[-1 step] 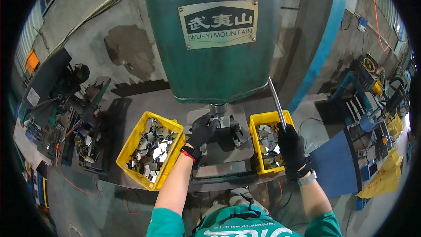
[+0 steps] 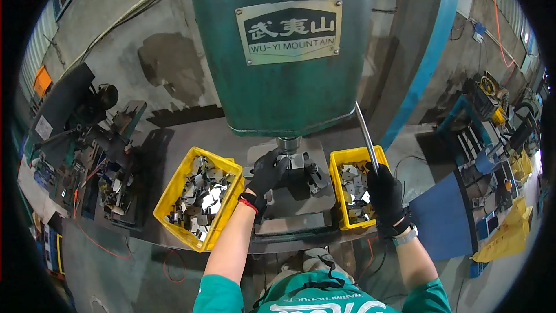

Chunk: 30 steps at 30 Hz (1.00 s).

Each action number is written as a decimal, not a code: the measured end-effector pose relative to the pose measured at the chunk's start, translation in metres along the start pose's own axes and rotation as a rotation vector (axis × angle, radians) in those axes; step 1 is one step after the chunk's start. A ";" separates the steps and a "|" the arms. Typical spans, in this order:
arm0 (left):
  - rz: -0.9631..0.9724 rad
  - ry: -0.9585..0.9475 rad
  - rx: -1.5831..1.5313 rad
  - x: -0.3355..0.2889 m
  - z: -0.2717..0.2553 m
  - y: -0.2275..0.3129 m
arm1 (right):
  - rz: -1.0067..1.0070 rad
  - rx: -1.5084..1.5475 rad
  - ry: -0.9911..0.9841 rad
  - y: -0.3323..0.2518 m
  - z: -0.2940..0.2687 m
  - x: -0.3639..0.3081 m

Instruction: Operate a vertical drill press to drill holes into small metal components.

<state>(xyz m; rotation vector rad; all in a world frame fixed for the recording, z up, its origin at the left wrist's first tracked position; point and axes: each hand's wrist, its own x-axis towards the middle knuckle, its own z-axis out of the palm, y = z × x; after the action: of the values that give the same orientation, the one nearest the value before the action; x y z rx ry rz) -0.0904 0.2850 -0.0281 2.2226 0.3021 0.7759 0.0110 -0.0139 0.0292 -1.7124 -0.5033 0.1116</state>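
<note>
Under the green drill press head (image 2: 284,93), the spindle (image 2: 289,144) reaches down to a fixture (image 2: 311,175) on the grey machine table (image 2: 289,203). My left hand (image 2: 267,174), in a black glove, is at the fixture's left side just below the spindle, its fingers curled in beside a small shiny metal piece (image 2: 296,161). What those fingers pinch is hidden. Off to the right, my black-gloved right hand (image 2: 386,194) wraps around the lower end of a long metal lever (image 2: 365,130) that slants up to the press head.
A yellow bin (image 2: 168,203) of small bent metal parts stands left of the machine table, and a smaller yellow bin (image 2: 364,224) of similar parts stands right, partly behind my right hand. Another dark machine (image 2: 87,133) is at far left. A blue panel (image 2: 440,220) is at right.
</note>
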 end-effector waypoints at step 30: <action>-0.109 0.116 0.016 -0.006 0.013 -0.014 | -0.125 -0.033 0.145 0.035 0.031 0.012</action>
<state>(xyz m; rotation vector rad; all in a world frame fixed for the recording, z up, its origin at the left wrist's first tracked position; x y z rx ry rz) -0.0869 0.2846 -0.0480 2.1601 0.4829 0.8467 0.0209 0.0146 -0.0085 -1.7025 -0.5046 -0.1105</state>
